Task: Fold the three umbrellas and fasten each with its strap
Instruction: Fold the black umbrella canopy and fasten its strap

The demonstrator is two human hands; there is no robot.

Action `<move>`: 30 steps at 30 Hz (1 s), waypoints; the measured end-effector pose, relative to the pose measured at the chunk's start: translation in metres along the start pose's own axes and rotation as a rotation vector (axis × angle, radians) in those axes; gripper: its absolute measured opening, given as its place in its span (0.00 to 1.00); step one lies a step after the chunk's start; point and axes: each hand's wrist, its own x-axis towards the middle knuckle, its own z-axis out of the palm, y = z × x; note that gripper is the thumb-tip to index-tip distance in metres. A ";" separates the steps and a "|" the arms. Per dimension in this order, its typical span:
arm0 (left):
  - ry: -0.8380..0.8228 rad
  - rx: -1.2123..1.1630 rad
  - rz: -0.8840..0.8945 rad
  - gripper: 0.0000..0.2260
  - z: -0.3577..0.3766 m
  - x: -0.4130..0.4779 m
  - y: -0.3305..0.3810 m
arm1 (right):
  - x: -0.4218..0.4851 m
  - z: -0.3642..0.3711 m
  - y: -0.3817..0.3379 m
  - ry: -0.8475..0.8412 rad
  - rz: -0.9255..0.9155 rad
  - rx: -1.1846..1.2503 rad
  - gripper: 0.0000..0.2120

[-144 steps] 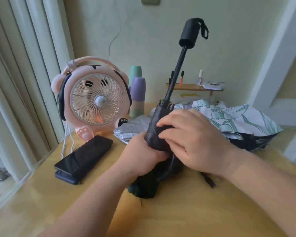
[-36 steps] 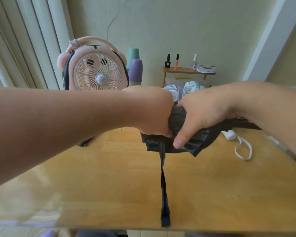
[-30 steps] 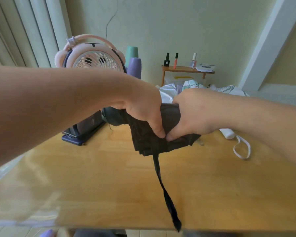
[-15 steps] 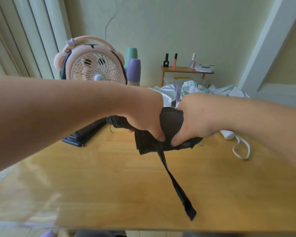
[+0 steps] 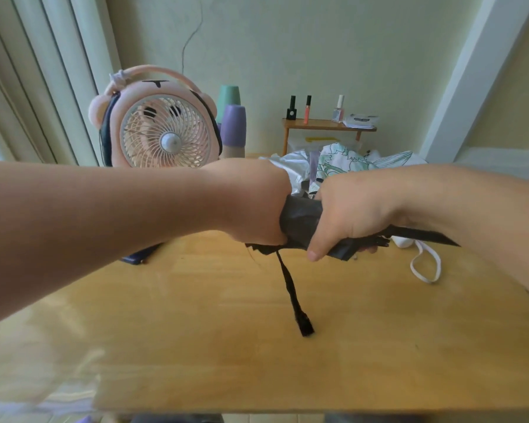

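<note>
strap [image 5: 290, 288] swung left | hands: left hand [image 5: 254, 206], right hand [image 5: 348, 215] clamped on black umbrella [image 5: 300, 218]

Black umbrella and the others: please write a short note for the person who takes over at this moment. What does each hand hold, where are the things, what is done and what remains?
The left hand grips the black umbrella at its left end, above the table.
The right hand grips the same bundle just beside it.
The strap hangs loose below the bundle, not fastened.
The floral canopy and the silvery canopy lie loose behind the hands.
Done: black canopy gathered.
Left: wrap and fasten its strap, then fold and strap the others.
</note>
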 end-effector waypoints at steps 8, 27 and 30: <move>-0.419 -0.449 -0.083 0.17 -0.015 0.005 -0.020 | 0.009 0.019 -0.006 0.237 -0.070 -0.363 0.11; -0.321 -0.611 -0.077 0.15 -0.010 -0.001 -0.013 | 0.007 0.031 0.003 0.548 -0.144 -0.506 0.09; -0.369 -0.553 -0.049 0.23 -0.008 -0.004 -0.013 | 0.007 0.032 0.003 0.491 -0.127 -0.473 0.06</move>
